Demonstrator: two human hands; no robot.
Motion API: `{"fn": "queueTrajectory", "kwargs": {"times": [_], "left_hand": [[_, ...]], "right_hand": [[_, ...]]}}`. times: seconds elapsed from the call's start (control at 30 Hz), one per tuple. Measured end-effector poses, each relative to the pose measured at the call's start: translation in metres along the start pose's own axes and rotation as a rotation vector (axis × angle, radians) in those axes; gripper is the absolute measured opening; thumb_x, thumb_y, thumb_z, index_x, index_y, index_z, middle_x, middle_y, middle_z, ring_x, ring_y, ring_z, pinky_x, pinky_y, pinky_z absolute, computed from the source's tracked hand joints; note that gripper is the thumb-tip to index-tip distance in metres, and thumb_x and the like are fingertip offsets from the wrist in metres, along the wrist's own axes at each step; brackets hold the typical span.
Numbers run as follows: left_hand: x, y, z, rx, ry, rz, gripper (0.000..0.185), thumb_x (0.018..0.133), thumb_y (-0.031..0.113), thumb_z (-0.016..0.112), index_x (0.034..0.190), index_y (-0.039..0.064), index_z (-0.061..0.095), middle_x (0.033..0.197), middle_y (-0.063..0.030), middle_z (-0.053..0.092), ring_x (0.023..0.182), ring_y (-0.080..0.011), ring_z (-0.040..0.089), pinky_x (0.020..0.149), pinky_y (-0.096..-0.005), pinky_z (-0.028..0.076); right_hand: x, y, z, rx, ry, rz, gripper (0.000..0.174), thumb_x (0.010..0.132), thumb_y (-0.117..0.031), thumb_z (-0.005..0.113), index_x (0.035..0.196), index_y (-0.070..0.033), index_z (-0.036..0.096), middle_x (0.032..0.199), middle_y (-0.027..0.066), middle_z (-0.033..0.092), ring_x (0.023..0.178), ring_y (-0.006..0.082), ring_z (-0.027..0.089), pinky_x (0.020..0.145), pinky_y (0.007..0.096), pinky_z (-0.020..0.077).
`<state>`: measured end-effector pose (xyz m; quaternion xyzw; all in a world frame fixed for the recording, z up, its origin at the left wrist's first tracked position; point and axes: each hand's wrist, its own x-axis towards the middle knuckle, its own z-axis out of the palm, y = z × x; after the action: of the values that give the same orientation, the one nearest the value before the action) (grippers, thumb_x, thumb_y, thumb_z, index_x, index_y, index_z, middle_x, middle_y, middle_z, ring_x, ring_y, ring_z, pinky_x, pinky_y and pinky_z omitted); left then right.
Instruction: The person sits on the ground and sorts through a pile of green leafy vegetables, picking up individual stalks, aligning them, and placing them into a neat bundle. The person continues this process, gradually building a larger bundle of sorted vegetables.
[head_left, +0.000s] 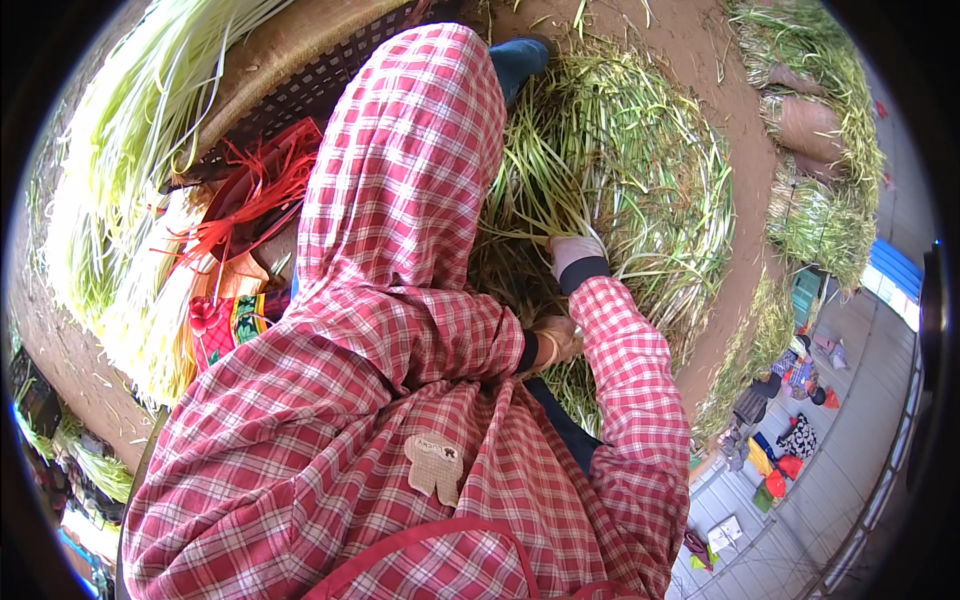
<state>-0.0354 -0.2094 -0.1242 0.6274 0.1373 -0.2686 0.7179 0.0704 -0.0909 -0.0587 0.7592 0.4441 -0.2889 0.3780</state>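
Note:
A large heap of long green stalks (637, 172), some dry and straw-coloured, lies on the ground beside my bent knee. My right hand (576, 251), in a pale glove with a dark cuff above it, is at the near side of the heap, at the base of a fan of green leaves (544, 180); the fingers are mostly hidden by the leaves. Closer to my body, my left hand (556, 341), in a yellowish glove, reaches out from a checked sleeve (465, 337) to the lower stalks. Its fingertips are partly hidden beside my right sleeve.
Pale yellow-green stalks (127, 187) lie at the left, beside red plastic strips (247, 202) and a dark perforated crate (300, 94). More bundled stalks (817, 217) stand at the right. Beyond them, several people (795, 371) are near a wall.

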Motion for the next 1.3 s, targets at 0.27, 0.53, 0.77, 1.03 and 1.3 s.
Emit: {"fn": "queueTrajectory", "kwargs": {"times": [0.27, 0.53, 0.77, 1.03, 1.3], "left_hand": [[-0.031, 0.023, -0.040, -0.431, 0.076, -0.213, 0.015, 0.079, 0.019, 0.066, 0.072, 0.007, 0.070, 0.071, -0.0082, 0.063, 0.062, -0.0244, 0.056, 0.057, -0.0399, 0.043], [-0.050, 0.027, -0.032, -0.359, -0.041, -0.172, 0.022, 0.085, 0.017, 0.062, 0.072, 0.000, 0.068, 0.071, -0.0071, 0.064, 0.056, -0.0177, 0.054, 0.054, -0.0339, 0.043], [-0.064, 0.032, -0.034, -0.481, 0.039, -0.180, 0.020, 0.083, 0.024, 0.063, 0.080, 0.004, 0.066, 0.064, -0.0046, 0.058, 0.053, -0.0151, 0.047, 0.051, -0.0319, 0.038], [-0.059, 0.028, -0.022, -0.221, 0.140, -0.085, 0.022, 0.087, 0.022, 0.060, 0.091, 0.002, 0.065, 0.077, -0.0091, 0.063, 0.066, -0.0203, 0.057, 0.061, -0.0360, 0.045], [-0.017, -0.021, 0.028, -0.829, 0.116, -0.093, 0.018, 0.093, 0.013, 0.053, 0.093, -0.003, 0.062, 0.086, -0.0068, 0.058, 0.069, -0.0187, 0.053, 0.063, -0.0306, 0.045]], "right_hand": [[-0.017, 0.036, -0.044, -0.252, 0.531, -0.290, 0.023, 0.085, -0.011, 0.051, 0.104, -0.014, 0.063, 0.084, 0.0087, 0.064, 0.093, 0.0258, 0.059, 0.093, 0.0399, 0.0441], [-0.008, 0.170, -0.056, 0.271, 0.834, 0.340, 0.010, 0.081, -0.020, 0.063, 0.084, -0.016, 0.071, 0.072, 0.0144, 0.065, 0.065, 0.0285, 0.066, 0.061, 0.0393, 0.0535], [-0.184, 0.443, 0.092, 1.315, 1.116, 1.367, 0.028, 0.093, -0.019, 0.049, 0.107, 0.000, 0.064, 0.091, 0.0155, 0.067, 0.077, 0.0223, 0.064, 0.071, 0.0342, 0.0537], [-0.113, 0.230, 0.129, 2.059, 0.660, 0.031, 0.031, 0.090, -0.013, 0.060, 0.117, 0.002, 0.060, 0.107, 0.0144, 0.066, 0.083, 0.0207, 0.067, 0.064, 0.0337, 0.0577], [-0.054, 0.041, -0.033, 1.125, 0.129, 0.385, 0.031, 0.089, -0.018, 0.062, 0.120, -0.015, 0.062, 0.110, 0.0082, 0.067, 0.089, 0.0181, 0.065, 0.083, 0.0308, 0.0535]]}}
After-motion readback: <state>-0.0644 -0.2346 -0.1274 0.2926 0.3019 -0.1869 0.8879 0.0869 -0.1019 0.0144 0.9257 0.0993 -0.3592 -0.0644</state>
